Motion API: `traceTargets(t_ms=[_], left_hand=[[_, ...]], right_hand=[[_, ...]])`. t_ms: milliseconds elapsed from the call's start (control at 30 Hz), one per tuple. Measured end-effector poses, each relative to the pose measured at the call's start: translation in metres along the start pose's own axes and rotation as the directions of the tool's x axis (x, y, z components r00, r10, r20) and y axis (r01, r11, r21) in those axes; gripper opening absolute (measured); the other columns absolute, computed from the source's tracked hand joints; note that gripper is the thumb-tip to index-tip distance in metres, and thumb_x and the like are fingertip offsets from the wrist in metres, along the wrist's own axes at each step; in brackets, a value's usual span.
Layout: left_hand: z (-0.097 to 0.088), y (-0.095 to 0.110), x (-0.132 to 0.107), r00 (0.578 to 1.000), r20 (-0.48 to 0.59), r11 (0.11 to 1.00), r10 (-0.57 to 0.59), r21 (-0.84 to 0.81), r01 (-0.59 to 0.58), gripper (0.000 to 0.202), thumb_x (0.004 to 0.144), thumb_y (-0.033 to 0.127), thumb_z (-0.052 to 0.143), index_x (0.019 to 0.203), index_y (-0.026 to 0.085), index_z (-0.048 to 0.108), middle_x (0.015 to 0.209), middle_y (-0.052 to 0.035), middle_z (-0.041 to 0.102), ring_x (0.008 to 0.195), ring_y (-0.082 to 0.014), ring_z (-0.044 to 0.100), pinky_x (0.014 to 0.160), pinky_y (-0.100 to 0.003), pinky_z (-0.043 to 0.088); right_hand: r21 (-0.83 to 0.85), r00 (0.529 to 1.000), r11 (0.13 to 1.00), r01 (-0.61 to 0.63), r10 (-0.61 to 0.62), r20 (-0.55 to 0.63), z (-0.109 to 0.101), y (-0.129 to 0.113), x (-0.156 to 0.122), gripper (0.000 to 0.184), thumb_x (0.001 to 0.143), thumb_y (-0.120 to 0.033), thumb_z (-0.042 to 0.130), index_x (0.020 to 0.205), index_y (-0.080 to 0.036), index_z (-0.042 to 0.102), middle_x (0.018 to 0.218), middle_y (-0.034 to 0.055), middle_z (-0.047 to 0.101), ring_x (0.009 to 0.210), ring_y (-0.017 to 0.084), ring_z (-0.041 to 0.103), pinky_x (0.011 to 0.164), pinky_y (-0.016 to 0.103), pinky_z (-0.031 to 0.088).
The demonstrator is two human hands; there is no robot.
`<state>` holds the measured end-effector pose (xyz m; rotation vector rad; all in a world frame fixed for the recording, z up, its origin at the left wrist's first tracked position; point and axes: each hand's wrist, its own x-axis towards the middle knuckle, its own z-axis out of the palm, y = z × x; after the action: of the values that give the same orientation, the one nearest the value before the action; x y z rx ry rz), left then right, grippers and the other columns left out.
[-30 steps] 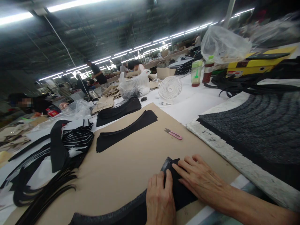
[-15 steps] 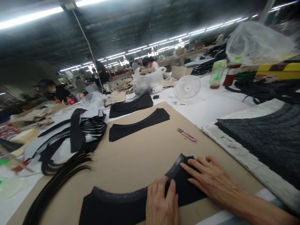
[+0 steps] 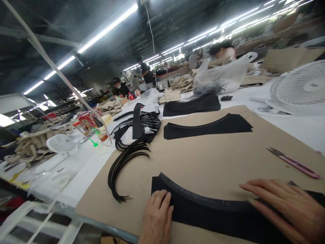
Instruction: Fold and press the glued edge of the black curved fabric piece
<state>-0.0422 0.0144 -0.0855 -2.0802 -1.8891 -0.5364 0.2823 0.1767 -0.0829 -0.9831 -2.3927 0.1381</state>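
A curved black fabric piece lies on brown paper at the front, a greyish band along its concave top edge. My left hand rests at the piece's left end with its fingers lying on the fabric. Over the right part is my right hand, slightly blurred, fingers stretched out; whether it touches the cloth I cannot tell. It hides some of that end. Pink-handled thread snips lie beyond the right hand. Farther back is another curved black piece.
Brown paper covers much of the white table. Black strips and striped pieces lie to the left. At the back are stacked black pieces, a plastic bag and a white fan. Co-workers sit and stand farther off.
The view has swung left. My left hand has shifted from the middle of the black piece to its left end. My right hand's fingers have stretched out over the right part.
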Motion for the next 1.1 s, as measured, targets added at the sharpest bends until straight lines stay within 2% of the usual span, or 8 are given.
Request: traceTargets(t_ms=[67,167,300,333,467,667,867,1100], left_hand=[[-0.003,-0.001,-0.008,1.000,0.007,0.999,0.014,-0.035,-0.014,0.029,0.092,0.021,0.050,0.119,0.017,0.058,0.111,-0.0107,0.064,0.102,-0.0237,0.062,0.083,-0.037,0.057],[-0.016,-0.007,-0.004,0.997,0.042,0.986,-0.063,-0.149,0.068,0.027,0.093,0.019,0.048,0.118,0.020,0.058,0.112,-0.0096,0.061,0.103,-0.0210,0.059,0.086,-0.035,0.054],[-0.033,-0.030,0.042,0.961,0.202,0.925,-0.188,-0.291,0.242,0.030,0.094,0.013,0.042,0.119,0.020,0.057,0.118,-0.0083,0.058,0.112,-0.0196,0.051,0.100,-0.038,0.043],[-0.035,-0.037,0.057,0.938,0.317,0.918,-0.141,-0.313,0.244,0.032,0.091,0.011,0.047,0.121,0.019,0.055,0.121,-0.0082,0.056,0.116,-0.0204,0.048,0.103,-0.039,0.039],[-0.031,-0.060,0.100,0.875,0.477,0.904,0.080,-0.405,0.138,0.033,0.080,0.014,0.065,0.111,0.027,0.062,0.110,0.0000,0.062,0.110,-0.0192,0.051,0.100,-0.036,0.037],[-0.019,-0.073,0.110,0.789,0.569,0.884,0.232,-0.462,0.074,0.016,0.078,0.018,0.068,0.092,0.025,0.066,0.093,0.0015,0.061,0.101,-0.0199,0.053,0.094,-0.036,0.034],[-0.013,-0.084,0.107,0.804,0.541,0.857,0.247,-0.509,0.079,0.012,0.081,0.015,0.063,0.088,0.024,0.067,0.092,0.0008,0.060,0.099,-0.0179,0.053,0.093,-0.032,0.035],[-0.012,-0.089,0.110,0.817,0.492,0.824,0.301,-0.566,0.037,0.018,0.078,0.006,0.059,0.084,0.021,0.067,0.086,0.0002,0.062,0.092,-0.0152,0.056,0.086,-0.025,0.040]], right_hand=[[0.117,0.984,0.991,0.061,-0.079,0.157,0.006,-0.041,0.028,0.031,0.092,-0.038,0.049,0.119,-0.031,0.063,0.114,0.0058,0.065,0.102,0.026,0.059,0.090,0.043,0.042],[0.253,0.918,0.967,-0.008,-0.093,0.385,0.024,-0.105,0.067,0.030,0.092,-0.028,0.048,0.119,-0.026,0.061,0.117,0.0068,0.064,0.104,0.025,0.059,0.092,0.044,0.041],[0.221,0.861,0.967,-0.129,-0.002,0.509,0.046,-0.154,0.104,0.030,0.090,-0.021,0.053,0.119,-0.019,0.060,0.117,0.0099,0.063,0.109,0.028,0.055,0.093,0.045,0.037],[0.205,0.851,0.966,-0.157,0.027,0.525,0.049,-0.159,0.110,0.029,0.089,-0.021,0.054,0.118,-0.018,0.060,0.115,0.0102,0.063,0.108,0.027,0.055,0.092,0.044,0.037],[0.157,0.812,0.953,-0.258,0.126,0.570,0.057,-0.164,0.123,0.021,0.085,-0.018,0.058,0.106,-0.018,0.063,0.103,0.0078,0.067,0.099,0.026,0.059,0.081,0.037,0.036],[0.135,0.813,0.947,-0.292,0.172,0.556,0.068,-0.167,0.125,0.012,0.078,-0.016,0.060,0.089,-0.020,0.063,0.089,0.0033,0.067,0.091,0.024,0.059,0.074,0.035,0.031],[0.140,0.843,0.951,-0.275,0.169,0.511,0.074,-0.167,0.119,0.006,0.080,-0.016,0.060,0.082,-0.021,0.062,0.091,0.0020,0.063,0.093,0.023,0.054,0.077,0.034,0.031],[0.268,0.896,0.937,-0.226,0.092,0.434,0.082,-0.167,0.108,0.009,0.083,-0.009,0.058,0.084,-0.018,0.058,0.087,0.0028,0.060,0.087,0.021,0.052,0.079,0.034,0.037]])
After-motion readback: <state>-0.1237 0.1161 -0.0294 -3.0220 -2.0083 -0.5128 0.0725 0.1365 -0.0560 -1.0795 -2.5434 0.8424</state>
